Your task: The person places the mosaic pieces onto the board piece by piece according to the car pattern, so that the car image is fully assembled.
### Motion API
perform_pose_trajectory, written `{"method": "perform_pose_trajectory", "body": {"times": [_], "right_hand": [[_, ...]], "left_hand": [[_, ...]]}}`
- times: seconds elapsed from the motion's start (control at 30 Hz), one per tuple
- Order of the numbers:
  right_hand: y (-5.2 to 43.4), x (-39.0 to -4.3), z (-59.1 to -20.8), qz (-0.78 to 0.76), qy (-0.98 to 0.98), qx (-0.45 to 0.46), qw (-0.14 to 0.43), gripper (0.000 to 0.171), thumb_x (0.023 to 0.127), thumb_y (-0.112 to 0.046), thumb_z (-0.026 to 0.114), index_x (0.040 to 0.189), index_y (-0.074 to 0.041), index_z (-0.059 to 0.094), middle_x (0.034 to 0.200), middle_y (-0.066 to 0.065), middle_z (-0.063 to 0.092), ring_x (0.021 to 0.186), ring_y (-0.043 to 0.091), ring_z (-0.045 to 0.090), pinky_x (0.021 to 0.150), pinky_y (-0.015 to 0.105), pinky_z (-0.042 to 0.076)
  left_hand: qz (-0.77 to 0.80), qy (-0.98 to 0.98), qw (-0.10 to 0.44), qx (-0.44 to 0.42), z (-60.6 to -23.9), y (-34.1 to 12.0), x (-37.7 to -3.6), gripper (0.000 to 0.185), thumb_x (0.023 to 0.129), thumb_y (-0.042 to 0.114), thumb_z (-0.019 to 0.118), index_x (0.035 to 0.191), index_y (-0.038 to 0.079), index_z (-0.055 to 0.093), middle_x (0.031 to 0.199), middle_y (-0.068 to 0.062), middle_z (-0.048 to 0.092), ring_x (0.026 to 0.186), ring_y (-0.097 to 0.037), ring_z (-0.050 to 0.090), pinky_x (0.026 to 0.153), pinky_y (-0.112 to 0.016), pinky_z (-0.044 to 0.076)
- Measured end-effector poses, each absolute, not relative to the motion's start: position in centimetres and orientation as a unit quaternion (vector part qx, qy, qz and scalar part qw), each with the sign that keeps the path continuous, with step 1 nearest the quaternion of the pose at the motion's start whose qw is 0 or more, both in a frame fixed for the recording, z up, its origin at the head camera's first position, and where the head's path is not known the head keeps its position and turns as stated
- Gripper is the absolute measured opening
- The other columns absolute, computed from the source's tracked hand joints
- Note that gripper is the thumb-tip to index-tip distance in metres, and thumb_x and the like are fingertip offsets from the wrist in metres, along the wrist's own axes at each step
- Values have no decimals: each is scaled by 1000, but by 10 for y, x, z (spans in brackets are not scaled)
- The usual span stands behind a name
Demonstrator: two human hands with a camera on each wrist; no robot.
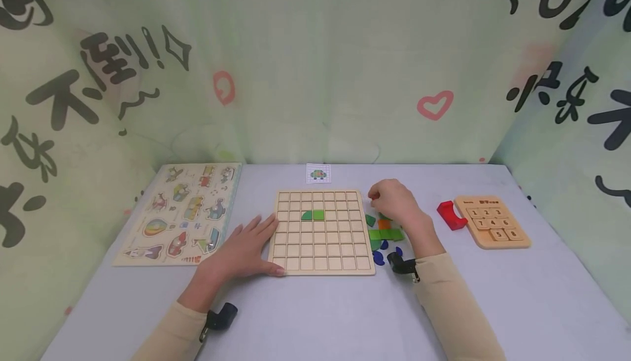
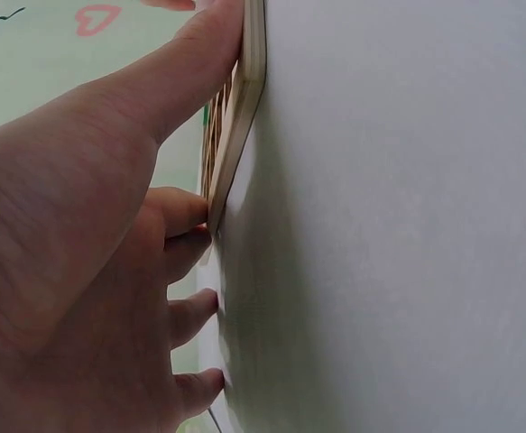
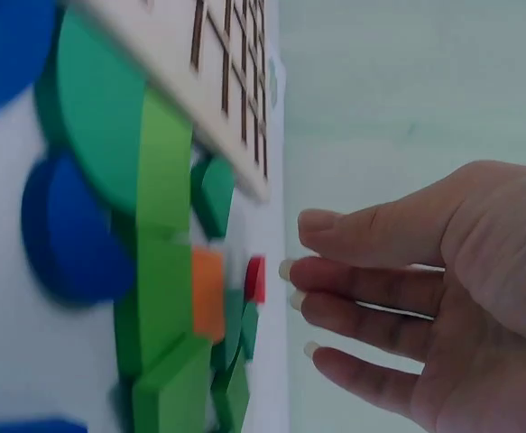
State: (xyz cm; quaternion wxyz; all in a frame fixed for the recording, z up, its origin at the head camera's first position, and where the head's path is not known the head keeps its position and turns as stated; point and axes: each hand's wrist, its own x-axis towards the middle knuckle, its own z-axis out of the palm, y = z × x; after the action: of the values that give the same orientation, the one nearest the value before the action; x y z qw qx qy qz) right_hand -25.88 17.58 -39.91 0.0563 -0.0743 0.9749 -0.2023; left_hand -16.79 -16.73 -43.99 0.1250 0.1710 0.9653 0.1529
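Note:
A wooden grid board [image 1: 322, 251] lies flat on the table. On it sit a dark green rounded piece [image 1: 307, 216] and a light green square [image 1: 319, 215], side by side. My left hand [image 1: 246, 248] rests at the board's left edge, fingers spread, with the thumb by the near corner. In the left wrist view its thumb and a fingertip touch the board's side [image 2: 237, 135]. My right hand [image 1: 396, 202] hovers over the loose pieces beyond the board's right edge. Nothing is between its slightly bent fingers [image 3: 371, 280]; a red piece [image 3: 256, 280] lies near the fingertips.
Right of the board lie green squares [image 1: 386, 234], an orange square [image 1: 384, 224] and blue pieces [image 1: 378, 258]. A picture card [image 1: 318, 173] is behind the board. A picture puzzle [image 1: 184, 213] lies left; a red arch [image 1: 451, 216] and number board [image 1: 493, 221] lie right.

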Motion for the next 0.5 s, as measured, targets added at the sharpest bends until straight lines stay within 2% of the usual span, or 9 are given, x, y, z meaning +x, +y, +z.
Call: {"method": "perform_pose_trajectory", "body": {"times": [0.13,0.23,0.37,0.5], "right_hand": [[192,-263,-404,-191,979,-24,70,34,93,-12,61,124,2,67,119,21,68,92,30,60,83,43,58],[199,-264,-408,-187,979,-9,80,35,92,-13,64,122,4,67,114,23,69,86,29,62,75,37,58],[200,-264,-411,-191,979,-12,77,22,90,-10,64,105,3,74,91,18,71,69,24,60,58,29,52],[197,-263,-412,-199,978,-13,61,19,89,-6,62,100,1,76,88,16,70,67,24,59,55,27,49]], "left_hand": [[151,966,125,170,-441,-167,-168,122,67,75,73,160,15,21,168,0,17,156,-34,13,123,-63,16],[151,966,123,170,-443,-167,-168,123,67,76,73,160,15,21,168,1,18,156,-34,13,122,-63,16],[151,966,124,170,-443,-167,-168,123,67,76,73,160,15,21,168,1,18,156,-34,13,123,-63,16],[150,966,126,167,-442,-167,-168,123,67,75,74,160,15,21,168,1,17,156,-34,12,123,-63,15]]}}
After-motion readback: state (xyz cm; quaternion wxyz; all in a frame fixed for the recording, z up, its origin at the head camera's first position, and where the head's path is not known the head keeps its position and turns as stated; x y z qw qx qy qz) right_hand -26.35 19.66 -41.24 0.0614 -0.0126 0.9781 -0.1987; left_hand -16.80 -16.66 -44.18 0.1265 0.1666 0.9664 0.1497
